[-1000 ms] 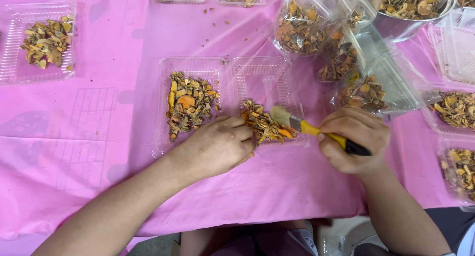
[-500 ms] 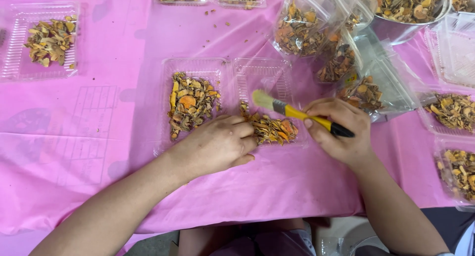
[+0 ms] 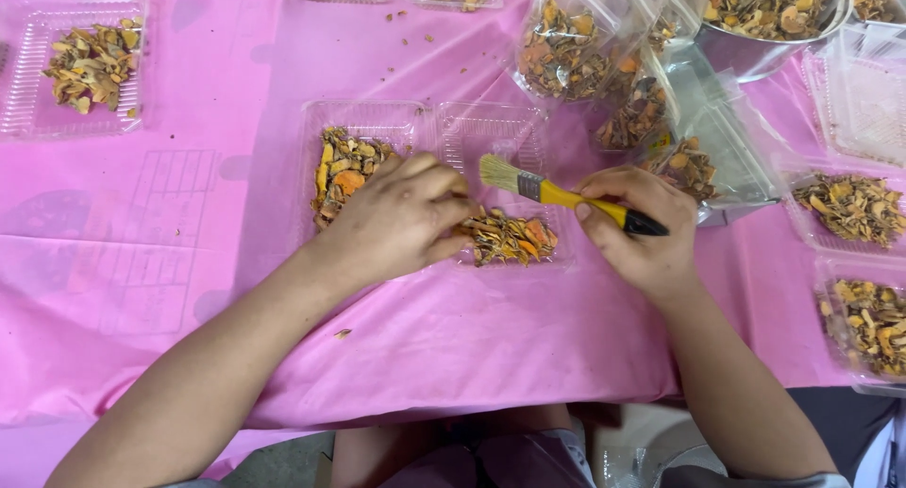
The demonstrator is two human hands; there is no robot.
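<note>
While dry, brittle, featherlight chips [image 3: 508,237] crumble in the flimsy clamshell tray [image 3: 491,134], left hand [image 3: 396,219] curled over them, right hand [image 3: 637,228] pinching the stiff brush [image 3: 557,193] mid-handle.

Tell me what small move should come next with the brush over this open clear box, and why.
Probably lower the brush and sweep the loose chips leftward. The right hand holds its bristles above the lid half, where a small heap lies, while the left hand rests at the hinge beside the fuller half.

head camera looks steeply down, close over table [image 3: 142,290].
</note>
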